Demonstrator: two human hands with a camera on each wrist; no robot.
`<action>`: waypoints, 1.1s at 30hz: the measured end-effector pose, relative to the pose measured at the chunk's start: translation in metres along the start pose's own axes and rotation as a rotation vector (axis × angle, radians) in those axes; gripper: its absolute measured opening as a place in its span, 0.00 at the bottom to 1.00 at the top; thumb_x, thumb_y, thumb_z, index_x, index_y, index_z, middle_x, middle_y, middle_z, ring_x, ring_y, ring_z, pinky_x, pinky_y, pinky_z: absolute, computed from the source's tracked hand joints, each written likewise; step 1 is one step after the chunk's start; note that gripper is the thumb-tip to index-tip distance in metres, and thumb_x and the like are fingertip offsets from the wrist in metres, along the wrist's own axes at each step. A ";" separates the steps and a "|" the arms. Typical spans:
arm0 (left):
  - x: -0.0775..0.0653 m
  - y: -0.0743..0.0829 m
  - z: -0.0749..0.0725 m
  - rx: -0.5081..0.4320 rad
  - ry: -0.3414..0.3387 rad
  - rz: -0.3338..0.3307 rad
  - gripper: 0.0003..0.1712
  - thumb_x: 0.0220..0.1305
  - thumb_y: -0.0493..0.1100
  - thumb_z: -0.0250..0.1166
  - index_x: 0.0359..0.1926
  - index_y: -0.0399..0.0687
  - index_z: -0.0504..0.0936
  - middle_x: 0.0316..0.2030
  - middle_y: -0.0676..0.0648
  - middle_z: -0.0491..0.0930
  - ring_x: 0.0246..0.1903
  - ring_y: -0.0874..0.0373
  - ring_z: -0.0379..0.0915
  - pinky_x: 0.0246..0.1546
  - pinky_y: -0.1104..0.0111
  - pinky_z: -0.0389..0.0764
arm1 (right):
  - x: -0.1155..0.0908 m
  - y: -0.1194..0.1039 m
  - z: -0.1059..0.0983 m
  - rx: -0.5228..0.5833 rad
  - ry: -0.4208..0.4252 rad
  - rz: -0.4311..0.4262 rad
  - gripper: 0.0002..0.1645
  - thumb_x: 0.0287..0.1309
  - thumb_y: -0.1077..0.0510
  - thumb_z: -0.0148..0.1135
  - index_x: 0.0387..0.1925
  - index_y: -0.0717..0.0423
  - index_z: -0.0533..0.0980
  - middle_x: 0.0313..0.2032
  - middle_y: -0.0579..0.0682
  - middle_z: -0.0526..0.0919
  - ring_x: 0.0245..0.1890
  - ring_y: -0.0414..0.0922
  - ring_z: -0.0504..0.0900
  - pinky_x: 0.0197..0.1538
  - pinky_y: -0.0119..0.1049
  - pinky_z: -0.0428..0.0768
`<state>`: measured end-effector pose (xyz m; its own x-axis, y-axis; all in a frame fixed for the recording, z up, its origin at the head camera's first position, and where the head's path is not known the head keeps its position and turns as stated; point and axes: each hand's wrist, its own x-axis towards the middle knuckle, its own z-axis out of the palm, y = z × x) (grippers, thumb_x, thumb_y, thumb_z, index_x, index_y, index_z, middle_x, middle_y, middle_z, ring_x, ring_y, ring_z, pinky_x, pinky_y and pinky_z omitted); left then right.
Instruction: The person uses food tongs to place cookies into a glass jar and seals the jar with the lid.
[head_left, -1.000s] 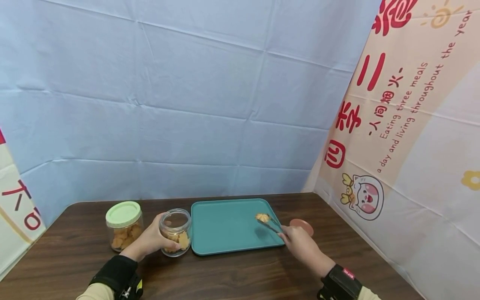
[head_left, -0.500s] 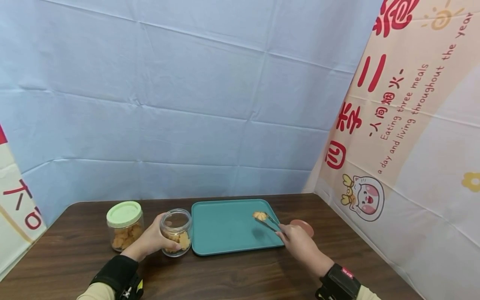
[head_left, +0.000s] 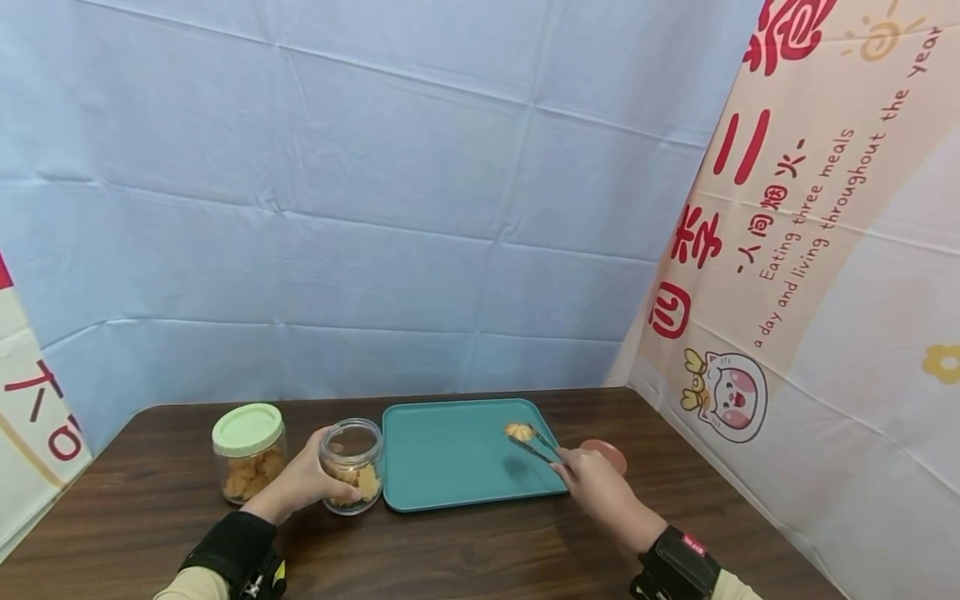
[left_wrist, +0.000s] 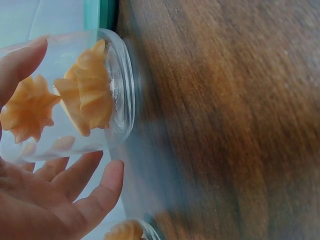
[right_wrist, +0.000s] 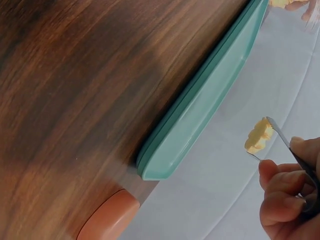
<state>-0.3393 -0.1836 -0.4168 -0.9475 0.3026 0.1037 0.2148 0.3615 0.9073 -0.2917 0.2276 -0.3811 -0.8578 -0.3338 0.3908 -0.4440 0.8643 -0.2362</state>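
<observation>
My left hand (head_left: 310, 478) is wrapped around an uncovered clear jar (head_left: 351, 450) that stands on the table against the tray's left side. Star-shaped cookies (left_wrist: 89, 95) lie low inside it, seen through the wall in the left wrist view. Metal tongs (head_left: 534, 451) are pinched in my right hand (head_left: 596, 487). Between their tips is one ridged yellow cookie (right_wrist: 259, 135), held in the air above the right part of the teal tray (head_left: 457, 458). In the right wrist view, cookie and tongs are clear of the tray's surface.
At the left stands a second jar (head_left: 251, 467) of cookies under a light green lid (head_left: 247, 428). A reddish-orange round object (head_left: 604, 455), perhaps a lid, lies right of the tray, partly behind my right hand. Dark wooden table (head_left: 450, 554); blue cloth (head_left: 375, 208) hangs behind.
The right hand has shifted slightly left, carrying the cookie in the tongs a little further over the tray. My left hand and the jar have stayed in place.
</observation>
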 end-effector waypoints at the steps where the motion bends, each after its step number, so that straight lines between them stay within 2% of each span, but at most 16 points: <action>1: 0.000 0.000 0.000 0.000 0.000 0.000 0.61 0.47 0.33 0.77 0.70 0.27 0.42 0.60 0.23 0.59 0.54 0.35 0.67 0.48 0.51 0.76 | 0.000 0.000 0.000 0.002 0.001 -0.004 0.15 0.62 0.67 0.60 0.48 0.75 0.77 0.40 0.66 0.84 0.37 0.54 0.85 0.39 0.42 0.83; 20: -0.001 0.001 -0.001 -0.017 -0.005 0.006 0.61 0.46 0.33 0.77 0.70 0.27 0.43 0.60 0.23 0.60 0.54 0.35 0.67 0.47 0.51 0.76 | 0.004 -0.007 0.001 -0.008 0.006 -0.015 0.15 0.62 0.67 0.61 0.48 0.75 0.78 0.39 0.66 0.83 0.39 0.56 0.84 0.40 0.46 0.82; 33: -0.001 0.000 0.000 -0.002 0.001 0.007 0.62 0.46 0.33 0.77 0.70 0.27 0.41 0.61 0.23 0.59 0.55 0.34 0.66 0.48 0.51 0.76 | 0.005 -0.009 0.003 -0.022 0.010 -0.008 0.16 0.62 0.66 0.61 0.48 0.74 0.78 0.33 0.60 0.84 0.35 0.53 0.84 0.38 0.43 0.83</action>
<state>-0.3383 -0.1841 -0.4170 -0.9463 0.3039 0.1106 0.2208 0.3573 0.9075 -0.2928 0.2173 -0.3794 -0.8513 -0.3374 0.4017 -0.4454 0.8695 -0.2136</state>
